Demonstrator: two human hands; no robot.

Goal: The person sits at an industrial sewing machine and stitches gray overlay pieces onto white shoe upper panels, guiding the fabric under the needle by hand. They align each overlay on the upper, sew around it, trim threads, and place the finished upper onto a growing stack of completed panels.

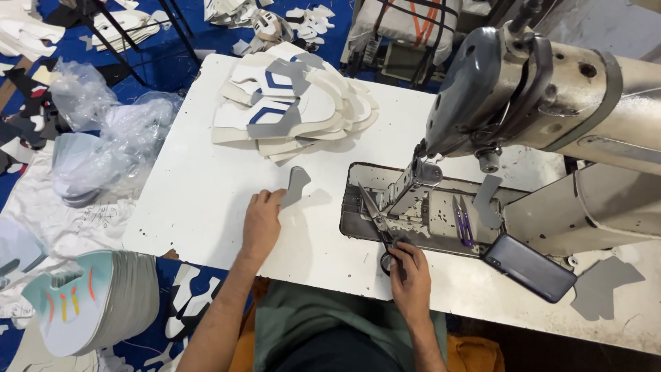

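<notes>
Crowding scissors [377, 219]: machine foot [412, 180] | purple snips [463, 221] | phone [529, 267]

Both forearms reach forward; left hand [261, 224] lies flat, right hand [411, 272] curled, fingers pinched.

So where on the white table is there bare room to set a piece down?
Bare white tabletop lies between the stacked white-and-grey shoe pieces and the left hand, which touches a grey cut piece. It is crowded around the right hand, steel scissors and dark phone.
</notes>
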